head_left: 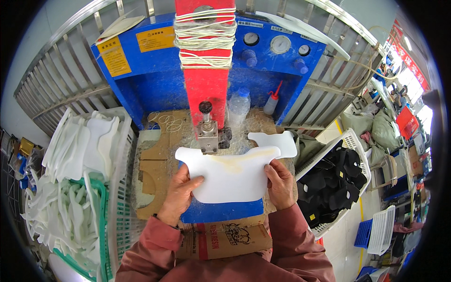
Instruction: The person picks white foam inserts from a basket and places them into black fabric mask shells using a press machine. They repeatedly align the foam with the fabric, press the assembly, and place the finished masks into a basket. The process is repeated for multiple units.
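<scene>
Between my two hands is a white, flat foam-like piece (232, 181) with a curved outline and a yellowish smear along its far edge. My left hand (181, 190) pinches its left side, thumb on top. On the right side, my right hand (279, 183) grips it the same way. The far edge of the piece lies at the metal head (207, 138) of a red-columned machine (206, 89); whether they touch I cannot tell. Under the piece shows a blue pad (223, 211). A second white cut piece (277, 142) lies just beyond my right hand.
To the left, white baskets (123, 155) and a green basket (104, 211) hold stacked white pieces. A white basket (364, 152) of black pieces stands at the right. Behind are a clear bottle (239, 105), a small red-tipped bottle (271, 102) and the blue machine frame (155, 63) with gauges.
</scene>
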`<state>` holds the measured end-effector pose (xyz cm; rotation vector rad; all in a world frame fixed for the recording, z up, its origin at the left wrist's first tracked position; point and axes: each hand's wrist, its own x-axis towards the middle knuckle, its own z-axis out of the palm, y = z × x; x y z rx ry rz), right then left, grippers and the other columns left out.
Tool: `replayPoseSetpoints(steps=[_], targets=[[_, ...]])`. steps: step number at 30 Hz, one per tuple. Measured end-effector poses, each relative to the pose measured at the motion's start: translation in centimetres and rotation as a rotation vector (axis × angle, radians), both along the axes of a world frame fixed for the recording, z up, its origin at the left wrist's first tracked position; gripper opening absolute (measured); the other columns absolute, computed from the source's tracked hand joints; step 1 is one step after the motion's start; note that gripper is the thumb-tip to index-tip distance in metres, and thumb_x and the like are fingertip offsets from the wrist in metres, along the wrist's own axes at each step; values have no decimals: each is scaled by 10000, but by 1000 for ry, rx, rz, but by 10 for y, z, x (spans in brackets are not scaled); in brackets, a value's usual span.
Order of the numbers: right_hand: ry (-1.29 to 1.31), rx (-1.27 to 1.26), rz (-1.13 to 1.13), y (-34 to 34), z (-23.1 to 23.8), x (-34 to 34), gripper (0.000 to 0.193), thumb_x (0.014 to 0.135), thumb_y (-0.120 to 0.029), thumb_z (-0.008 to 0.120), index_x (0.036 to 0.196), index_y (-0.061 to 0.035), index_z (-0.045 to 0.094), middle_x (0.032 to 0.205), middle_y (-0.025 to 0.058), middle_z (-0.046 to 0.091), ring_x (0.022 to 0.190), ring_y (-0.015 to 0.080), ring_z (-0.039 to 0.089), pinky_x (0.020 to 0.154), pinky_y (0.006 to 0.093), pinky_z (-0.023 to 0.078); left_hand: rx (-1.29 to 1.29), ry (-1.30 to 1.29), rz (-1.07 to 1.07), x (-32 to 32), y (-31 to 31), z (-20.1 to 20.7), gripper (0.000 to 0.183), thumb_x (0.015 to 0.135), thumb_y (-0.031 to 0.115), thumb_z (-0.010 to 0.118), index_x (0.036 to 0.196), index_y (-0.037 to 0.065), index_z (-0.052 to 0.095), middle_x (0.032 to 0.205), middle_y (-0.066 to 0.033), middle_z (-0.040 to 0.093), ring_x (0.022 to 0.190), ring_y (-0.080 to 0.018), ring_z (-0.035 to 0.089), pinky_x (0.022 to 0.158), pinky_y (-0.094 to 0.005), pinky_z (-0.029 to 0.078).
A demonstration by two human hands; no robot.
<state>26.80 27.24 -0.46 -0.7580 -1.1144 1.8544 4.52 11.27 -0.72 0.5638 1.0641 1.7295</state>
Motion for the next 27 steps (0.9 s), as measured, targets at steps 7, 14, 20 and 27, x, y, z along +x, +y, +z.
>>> replayPoseSetpoints(steps=[7,14,20,27], targets=[[-61,33,-19,5,-7,15,227,979,-92,614,1181,-10,674,950,-28,685,765,21,587,653,177,446,17,11,-26,13,7,-2,559,907,-43,585,1444,24,447,1321,-77,598,1174,-180,592,1024,-337,458],[-56,42,-91,1,-10,23,224,969,-117,633,1169,-31,687,879,-70,657,651,-16,484,559,161,332,-7,-22,-67,22,9,-6,540,933,-48,583,1446,61,449,1256,-68,630,1117,-156,618,959,-321,506],[-103,40,-97,2,-18,40,226,972,-109,626,1174,-28,683,866,-73,651,653,-18,490,552,158,333,-9,-55,-105,31,11,-9,541,937,-49,581,1449,65,449,1251,-68,630,1106,-147,618,945,-311,512],[-70,29,-119,0,-19,55,232,973,-80,616,1181,14,662,954,-22,677,781,32,585,674,183,444,-23,-46,-131,40,16,-11,528,937,-41,593,1438,55,458,1264,-62,616,1120,-151,606,959,-321,505]])
